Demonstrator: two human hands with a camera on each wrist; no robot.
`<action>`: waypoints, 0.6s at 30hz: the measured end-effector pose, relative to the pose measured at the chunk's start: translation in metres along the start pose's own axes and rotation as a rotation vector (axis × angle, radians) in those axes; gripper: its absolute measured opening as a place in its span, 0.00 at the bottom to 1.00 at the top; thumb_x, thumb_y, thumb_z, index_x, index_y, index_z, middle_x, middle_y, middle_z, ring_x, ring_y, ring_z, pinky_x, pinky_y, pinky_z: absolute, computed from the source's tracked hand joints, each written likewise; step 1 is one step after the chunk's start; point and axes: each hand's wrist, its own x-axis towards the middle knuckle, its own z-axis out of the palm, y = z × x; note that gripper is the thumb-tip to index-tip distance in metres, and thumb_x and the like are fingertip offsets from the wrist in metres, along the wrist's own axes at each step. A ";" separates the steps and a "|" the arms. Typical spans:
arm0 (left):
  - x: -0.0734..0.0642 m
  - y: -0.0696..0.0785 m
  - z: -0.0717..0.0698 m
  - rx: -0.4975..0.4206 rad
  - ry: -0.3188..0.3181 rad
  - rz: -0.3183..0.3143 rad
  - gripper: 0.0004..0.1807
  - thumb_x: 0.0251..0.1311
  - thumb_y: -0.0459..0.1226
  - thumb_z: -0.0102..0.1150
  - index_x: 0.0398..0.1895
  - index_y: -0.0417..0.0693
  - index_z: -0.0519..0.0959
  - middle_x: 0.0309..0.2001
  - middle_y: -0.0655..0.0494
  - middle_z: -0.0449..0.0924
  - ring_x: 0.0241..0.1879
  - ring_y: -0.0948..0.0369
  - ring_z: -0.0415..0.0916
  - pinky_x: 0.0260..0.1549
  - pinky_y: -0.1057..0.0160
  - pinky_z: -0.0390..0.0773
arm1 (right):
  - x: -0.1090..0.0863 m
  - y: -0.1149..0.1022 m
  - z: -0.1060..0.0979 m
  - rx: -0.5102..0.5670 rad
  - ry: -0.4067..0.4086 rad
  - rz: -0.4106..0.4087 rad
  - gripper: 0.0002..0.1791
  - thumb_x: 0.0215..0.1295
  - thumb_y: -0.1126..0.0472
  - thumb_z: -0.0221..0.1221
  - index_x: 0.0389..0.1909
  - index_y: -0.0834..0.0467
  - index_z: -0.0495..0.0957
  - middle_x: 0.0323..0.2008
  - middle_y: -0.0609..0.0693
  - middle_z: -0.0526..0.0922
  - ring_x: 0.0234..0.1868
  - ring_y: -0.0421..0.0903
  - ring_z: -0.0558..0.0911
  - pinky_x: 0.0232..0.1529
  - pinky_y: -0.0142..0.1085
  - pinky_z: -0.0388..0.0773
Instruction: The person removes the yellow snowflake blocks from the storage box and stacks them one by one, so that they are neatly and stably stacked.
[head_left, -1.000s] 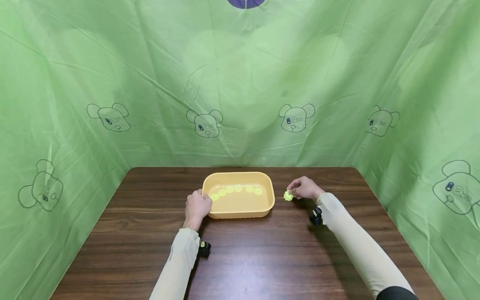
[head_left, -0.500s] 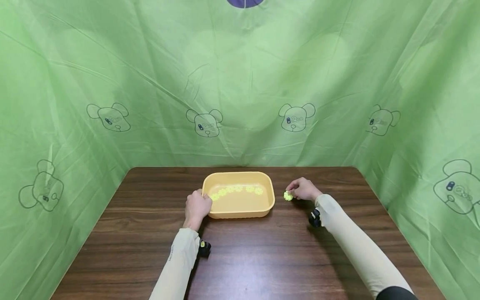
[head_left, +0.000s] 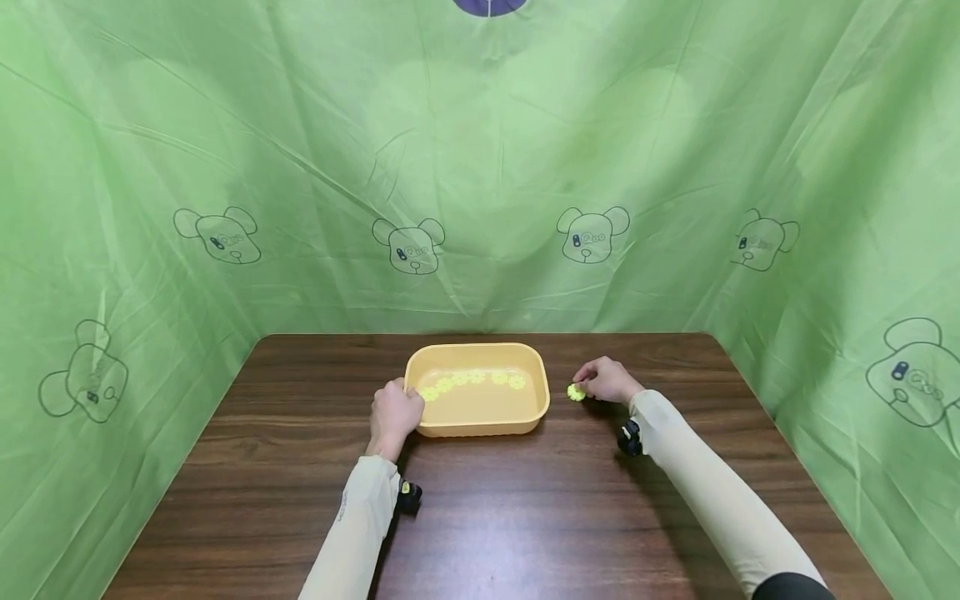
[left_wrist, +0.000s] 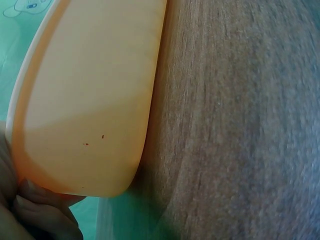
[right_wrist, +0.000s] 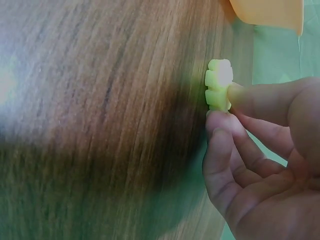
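Note:
A yellow rectangular plastic basin [head_left: 483, 429] stands on the table, and my left hand [head_left: 395, 410] grips its left rim. In the left wrist view the fingers [left_wrist: 45, 210] curl at the end of the basin [left_wrist: 90, 100]. Right of it, a small yellow-green flower-shaped piece [head_left: 576, 392] lies low at the tabletop. My right hand [head_left: 609, 381] pinches this piece by its near edge. Seen from the right wrist, the scalloped piece [right_wrist: 218, 84] is edge-on, with the thumb tip against its upper face and fingertips below.
Several yellow flower shapes [head_left: 477, 377] form a curved row inside the basin. The dark wood-grain table [head_left: 480, 517] meets green fabric walls [head_left: 495, 300] at the back and sides. Each wrist carries a small black camera [head_left: 630, 437].
The flower-shaped piece has tipped from facing me to lying flatter under my right hand, which has shifted very slightly. My left hand and the basin stay still.

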 end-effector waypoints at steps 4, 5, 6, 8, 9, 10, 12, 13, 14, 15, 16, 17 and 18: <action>0.000 0.000 0.000 0.001 0.001 -0.003 0.13 0.65 0.39 0.46 0.31 0.42 0.80 0.33 0.39 0.82 0.32 0.46 0.80 0.30 0.48 0.77 | 0.001 0.002 0.000 0.004 0.002 0.011 0.08 0.67 0.65 0.61 0.41 0.63 0.85 0.30 0.52 0.86 0.27 0.42 0.78 0.29 0.33 0.76; 0.000 0.000 0.000 0.002 0.001 -0.005 0.13 0.65 0.39 0.46 0.31 0.42 0.80 0.33 0.39 0.82 0.32 0.46 0.80 0.30 0.48 0.77 | 0.001 0.003 0.001 0.006 0.001 0.011 0.08 0.67 0.65 0.60 0.41 0.63 0.85 0.30 0.51 0.85 0.27 0.42 0.78 0.29 0.33 0.76; 0.000 0.000 0.000 0.003 0.000 -0.007 0.13 0.65 0.39 0.46 0.31 0.42 0.80 0.33 0.39 0.82 0.32 0.46 0.80 0.30 0.48 0.77 | 0.001 0.004 0.001 0.009 0.000 0.012 0.08 0.67 0.65 0.60 0.41 0.63 0.85 0.29 0.51 0.85 0.27 0.43 0.78 0.29 0.33 0.76; 0.000 0.000 0.000 0.006 -0.002 -0.008 0.13 0.65 0.39 0.46 0.32 0.42 0.80 0.33 0.39 0.82 0.32 0.46 0.80 0.29 0.48 0.77 | 0.001 0.005 0.002 0.018 0.000 0.014 0.08 0.67 0.65 0.60 0.41 0.63 0.85 0.28 0.51 0.84 0.27 0.42 0.78 0.28 0.32 0.76; 0.000 0.000 0.000 0.005 -0.004 -0.009 0.13 0.65 0.38 0.46 0.32 0.42 0.80 0.32 0.39 0.82 0.32 0.47 0.79 0.29 0.48 0.77 | 0.001 0.006 0.003 0.023 0.002 0.015 0.08 0.66 0.65 0.60 0.41 0.63 0.85 0.27 0.50 0.84 0.27 0.42 0.78 0.28 0.32 0.75; 0.000 0.000 0.000 0.005 -0.004 -0.008 0.13 0.65 0.38 0.46 0.32 0.42 0.80 0.32 0.39 0.82 0.32 0.47 0.79 0.29 0.48 0.77 | 0.001 0.006 0.003 0.026 0.005 0.014 0.08 0.66 0.65 0.60 0.41 0.63 0.85 0.27 0.50 0.84 0.27 0.42 0.78 0.28 0.32 0.75; -0.001 0.000 0.000 0.003 -0.002 -0.011 0.13 0.66 0.38 0.46 0.33 0.42 0.80 0.32 0.40 0.82 0.31 0.47 0.79 0.29 0.49 0.77 | 0.001 0.007 0.004 0.025 0.009 0.000 0.08 0.65 0.66 0.60 0.40 0.63 0.85 0.26 0.51 0.84 0.26 0.42 0.78 0.28 0.33 0.75; -0.001 0.000 0.000 0.002 -0.001 -0.011 0.13 0.66 0.38 0.46 0.33 0.42 0.80 0.32 0.39 0.82 0.31 0.47 0.80 0.29 0.48 0.77 | 0.001 0.007 0.004 0.022 0.009 -0.006 0.08 0.65 0.66 0.60 0.40 0.64 0.85 0.26 0.51 0.84 0.26 0.42 0.78 0.28 0.33 0.75; -0.001 0.000 0.000 0.001 0.001 -0.010 0.13 0.66 0.38 0.47 0.33 0.42 0.81 0.32 0.39 0.82 0.32 0.47 0.80 0.29 0.48 0.77 | 0.001 0.007 0.004 0.024 0.011 -0.008 0.07 0.65 0.66 0.60 0.40 0.64 0.85 0.26 0.51 0.84 0.26 0.42 0.78 0.27 0.33 0.75; -0.001 0.000 0.000 0.002 0.004 -0.011 0.13 0.65 0.38 0.47 0.32 0.42 0.81 0.32 0.39 0.82 0.32 0.46 0.80 0.29 0.48 0.77 | 0.001 0.006 0.004 0.023 0.013 -0.008 0.07 0.65 0.66 0.60 0.40 0.64 0.85 0.26 0.51 0.84 0.26 0.42 0.78 0.27 0.33 0.75; -0.001 0.000 0.000 0.002 0.007 -0.010 0.13 0.65 0.38 0.47 0.32 0.42 0.80 0.33 0.39 0.82 0.32 0.46 0.80 0.30 0.48 0.78 | 0.001 0.006 0.003 0.024 0.013 -0.009 0.07 0.65 0.66 0.60 0.40 0.64 0.85 0.26 0.51 0.84 0.26 0.42 0.78 0.27 0.33 0.75; -0.001 0.001 0.000 0.002 0.010 -0.009 0.13 0.65 0.39 0.47 0.31 0.43 0.80 0.33 0.39 0.82 0.32 0.45 0.80 0.30 0.47 0.78 | 0.000 0.006 0.003 0.020 0.012 -0.015 0.07 0.65 0.66 0.60 0.40 0.64 0.85 0.26 0.51 0.84 0.26 0.42 0.78 0.27 0.33 0.75; -0.001 0.001 0.000 0.001 0.011 -0.006 0.13 0.65 0.39 0.47 0.31 0.42 0.80 0.33 0.39 0.82 0.32 0.45 0.80 0.30 0.47 0.78 | 0.000 0.006 0.003 0.017 0.010 -0.017 0.08 0.66 0.66 0.60 0.40 0.64 0.85 0.27 0.52 0.84 0.26 0.43 0.78 0.27 0.33 0.75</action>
